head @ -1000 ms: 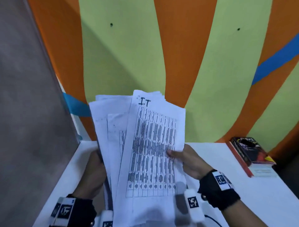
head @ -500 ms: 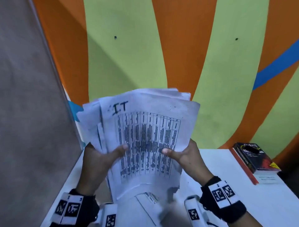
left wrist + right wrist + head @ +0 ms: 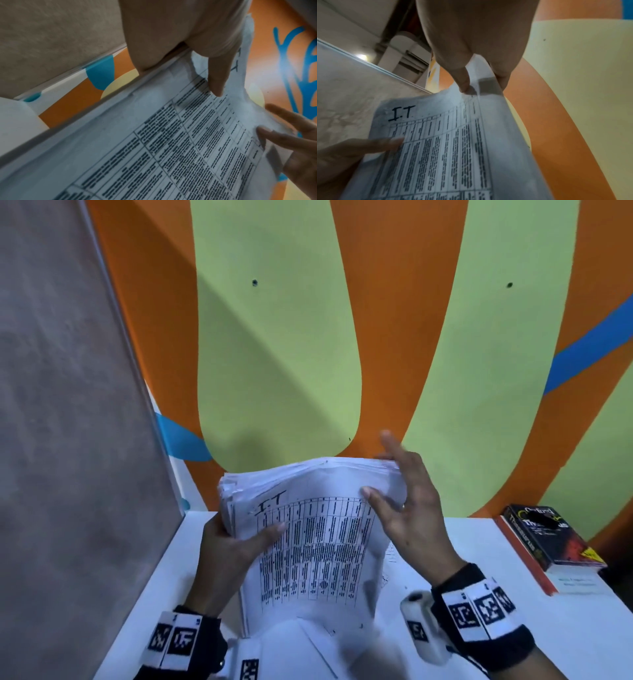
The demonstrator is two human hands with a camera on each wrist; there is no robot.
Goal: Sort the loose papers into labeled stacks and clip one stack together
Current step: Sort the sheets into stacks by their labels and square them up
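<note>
Left hand [image 3: 233, 546] clamped on left edge of paper stack [image 3: 318, 542], thumb across top sheet marked "I.T". One stack held above white counter [image 3: 582, 621], sheet count unclear. Right hand [image 3: 407, 508] at stack's right edge, thumb on top sheet, fingers spread straight. One book [image 3: 551, 539] far right on counter.

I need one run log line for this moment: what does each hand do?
left hand: grips paper stack, top sheet "I.T" | right hand: fingers straight against stack's right edge | stack: off table
</note>
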